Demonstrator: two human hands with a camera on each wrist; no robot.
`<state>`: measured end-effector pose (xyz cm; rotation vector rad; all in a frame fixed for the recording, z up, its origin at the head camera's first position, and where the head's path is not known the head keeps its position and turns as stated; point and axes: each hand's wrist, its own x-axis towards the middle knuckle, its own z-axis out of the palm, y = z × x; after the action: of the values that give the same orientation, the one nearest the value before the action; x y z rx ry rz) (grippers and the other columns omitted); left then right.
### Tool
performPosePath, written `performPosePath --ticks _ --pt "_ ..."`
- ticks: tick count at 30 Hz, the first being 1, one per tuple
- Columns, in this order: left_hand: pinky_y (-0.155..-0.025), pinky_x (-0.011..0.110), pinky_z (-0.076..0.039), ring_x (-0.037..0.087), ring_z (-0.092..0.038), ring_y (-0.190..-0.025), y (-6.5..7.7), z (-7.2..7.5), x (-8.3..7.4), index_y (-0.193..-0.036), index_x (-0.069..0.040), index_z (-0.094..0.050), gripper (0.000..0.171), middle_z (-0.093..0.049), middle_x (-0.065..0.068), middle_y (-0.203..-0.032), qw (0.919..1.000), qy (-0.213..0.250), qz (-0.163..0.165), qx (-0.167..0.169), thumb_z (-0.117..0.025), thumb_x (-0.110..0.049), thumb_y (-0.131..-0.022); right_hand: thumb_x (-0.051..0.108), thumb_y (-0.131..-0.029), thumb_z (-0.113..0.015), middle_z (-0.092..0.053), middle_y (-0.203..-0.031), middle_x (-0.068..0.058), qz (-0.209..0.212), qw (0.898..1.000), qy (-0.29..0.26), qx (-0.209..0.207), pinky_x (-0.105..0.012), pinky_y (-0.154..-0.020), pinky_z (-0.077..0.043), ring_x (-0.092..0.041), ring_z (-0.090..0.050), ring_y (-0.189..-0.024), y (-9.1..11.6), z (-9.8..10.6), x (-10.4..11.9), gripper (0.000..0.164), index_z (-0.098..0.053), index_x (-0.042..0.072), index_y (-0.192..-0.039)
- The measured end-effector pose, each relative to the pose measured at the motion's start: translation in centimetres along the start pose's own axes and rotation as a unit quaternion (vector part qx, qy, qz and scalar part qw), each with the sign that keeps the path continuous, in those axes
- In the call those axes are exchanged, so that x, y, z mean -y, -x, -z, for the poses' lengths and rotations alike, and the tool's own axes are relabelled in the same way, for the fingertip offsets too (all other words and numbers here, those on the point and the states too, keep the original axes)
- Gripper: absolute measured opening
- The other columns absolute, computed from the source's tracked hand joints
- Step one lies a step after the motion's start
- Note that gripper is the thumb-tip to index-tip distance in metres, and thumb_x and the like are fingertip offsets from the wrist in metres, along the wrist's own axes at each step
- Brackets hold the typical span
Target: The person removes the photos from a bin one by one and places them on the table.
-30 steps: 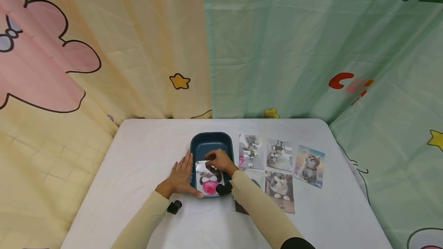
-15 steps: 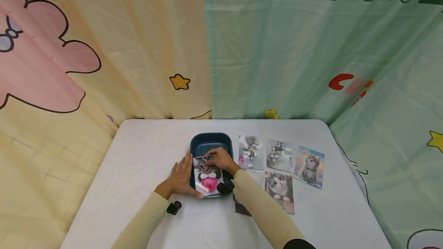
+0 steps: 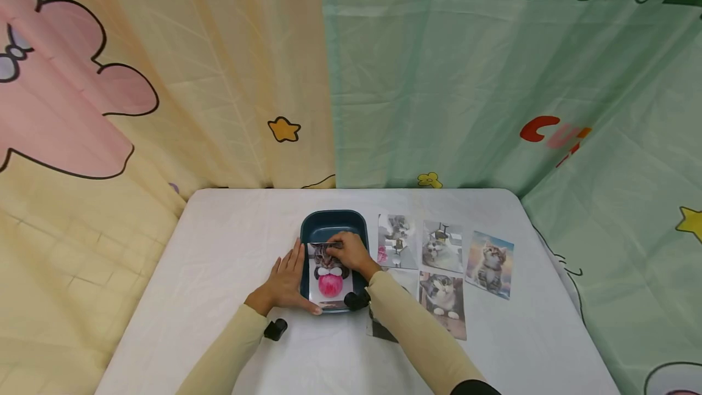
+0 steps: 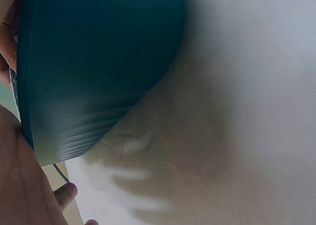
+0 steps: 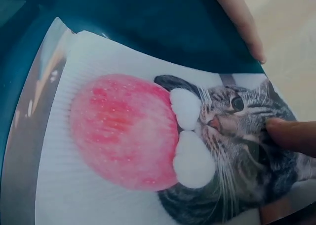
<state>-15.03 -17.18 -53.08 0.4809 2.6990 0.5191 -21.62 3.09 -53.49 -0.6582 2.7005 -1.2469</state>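
In the head view, my right hand [image 3: 352, 253] pinches the far end of a glossy photo card [image 3: 330, 287] of a tabby cat with a pink ball. The card is over the near part of a dark teal tray [image 3: 333, 224]. The right wrist view shows the thumb on the cat's face, and the strip of another glossy print [image 5: 29, 131] sticking out beneath. My left hand [image 3: 286, 283] rests along the tray's left side, fingers extended and thumb spread towards the near edge. In the left wrist view, its palm [image 4: 19, 175] lies against the tray's rim.
Right of the tray, several cat photos lie on the white table [image 3: 230, 261]: two far ones [image 3: 397, 242], a tilted kitten photo [image 3: 492, 265], a near one [image 3: 443, 303], and others partly under the right sleeve. Printed curtains [image 3: 417, 96] hang behind.
The cat card has shifted slightly away from me and straightened, and more of the cat's face shows. My right hand moved slightly with it. The left hand stayed at the tray's side.
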Motion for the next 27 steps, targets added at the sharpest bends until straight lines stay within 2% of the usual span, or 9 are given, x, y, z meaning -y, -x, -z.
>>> performPosePath --ticks 5,9,12,17,22,27 --pt "-0.113 0.061 -0.009 0.041 -0.011 -0.144 0.0 0.1 -0.1 -0.153 0.002 0.002 0.150 0.009 0.018 -0.160 1.0000 0.003 0.002 0.001 -0.081 -0.070 -0.050 0.014 -0.089 -0.069 -0.072 -0.098 -0.007 -0.001 1.000 0.020 -0.005 -0.036 -0.085 -0.052 -0.021 -0.066 -0.096 0.2 0.7 0.1 0.014 -0.074 0.004 -0.098" --pt "-0.113 0.061 -0.009 0.041 -0.011 -0.144 0.1 0.2 -0.2 -0.152 0.003 0.001 0.150 0.009 0.019 -0.160 1.0000 0.001 0.001 0.002 -0.081 -0.070 -0.050 0.009 -0.092 -0.064 -0.070 -0.102 -0.011 -0.004 1.000 -0.003 0.021 -0.037 -0.084 -0.052 -0.023 -0.065 -0.095 0.6 1.7 0.1 0.015 -0.071 0.001 -0.103" --pt "-0.113 0.062 -0.009 0.042 -0.010 -0.144 0.1 0.2 -0.2 -0.152 0.003 0.000 0.149 0.009 0.019 -0.160 1.0000 0.007 0.003 0.005 -0.081 -0.069 -0.050 0.005 -0.093 -0.062 -0.069 -0.106 -0.014 -0.002 0.999 -0.019 0.025 -0.041 -0.084 -0.052 -0.026 -0.064 -0.097 1.0 2.6 0.0 0.017 -0.069 -0.002 -0.107" --pt "-0.113 0.061 -0.008 0.042 -0.009 -0.144 0.0 0.3 -0.3 -0.152 0.002 0.000 0.149 0.009 0.018 -0.160 0.9999 0.009 0.009 0.007 -0.080 -0.070 -0.050 0.010 -0.091 -0.066 -0.069 -0.105 -0.012 -0.028 0.999 -0.043 -0.017 -0.040 -0.080 -0.051 -0.026 -0.063 -0.095 1.3 3.9 -0.7 0.018 -0.071 0.002 -0.106" --pt "-0.113 0.061 -0.008 0.042 -0.009 -0.144 0.1 0.3 -0.3 -0.152 0.003 0.001 0.149 0.010 0.019 -0.160 0.9999 0.009 0.006 0.009 -0.080 -0.070 -0.050 0.011 -0.087 -0.072 -0.071 -0.101 -0.011 -0.076 0.989 -0.106 -0.073 -0.035 -0.065 -0.051 -0.025 -0.062 -0.076 1.9 5.6 -1.5 0.019 -0.072 0.004 -0.104" --pt "-0.113 0.061 -0.007 0.042 -0.009 -0.144 0.1 0.3 -0.2 -0.152 0.003 0.001 0.150 0.010 0.019 -0.160 0.9999 0.012 0.003 0.006 -0.080 -0.071 -0.050 0.011 -0.086 -0.073 -0.068 -0.109 -0.013 -0.112 0.977 -0.147 -0.109 -0.032 -0.067 -0.051 -0.027 -0.062 -0.090 2.9 7.2 -2.3 0.022 -0.072 0.004 -0.107"
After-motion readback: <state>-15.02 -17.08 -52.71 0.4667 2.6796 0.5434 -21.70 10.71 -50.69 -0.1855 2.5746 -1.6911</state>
